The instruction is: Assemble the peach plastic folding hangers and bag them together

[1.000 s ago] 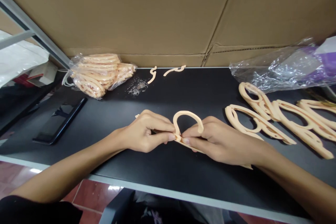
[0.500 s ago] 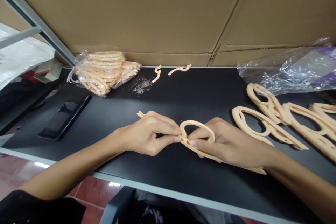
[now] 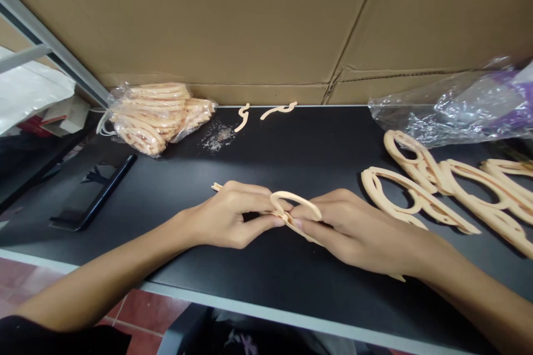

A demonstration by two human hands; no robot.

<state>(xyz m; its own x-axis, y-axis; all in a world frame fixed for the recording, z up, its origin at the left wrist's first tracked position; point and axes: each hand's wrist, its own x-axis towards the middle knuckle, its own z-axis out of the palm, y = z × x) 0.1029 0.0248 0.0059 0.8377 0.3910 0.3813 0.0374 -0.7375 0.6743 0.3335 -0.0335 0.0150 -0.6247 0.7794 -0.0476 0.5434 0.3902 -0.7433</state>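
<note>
A cream plastic folding clothes hanger (image 3: 296, 198) is held low over the black table, its curved hook standing up between my hands. My left hand (image 3: 233, 215) is closed around one arm of it, and a slotted tip pokes out behind the knuckles. The fingers of my right hand (image 3: 353, 230) pinch the other arm close beside the hook; most of that arm is hidden by the hand, with its end showing below the wrist. Thumbs and fingertips nearly meet at the middle joint, whose details they cover.
Several folded cream hangers (image 3: 395, 199) lie at the right, below a crumpled clear plastic bag (image 3: 449, 108). A bagged bundle of hangers (image 3: 154, 113) sits at the back left, near a dark phone (image 3: 94, 191). Two loose wavy pieces (image 3: 242, 118) rest by the cardboard wall (image 3: 233, 22).
My right hand has shifted its grip and turned, now covering more of the hanger's right arm. The hook has tipped slightly and sits a little farther left in view.
</note>
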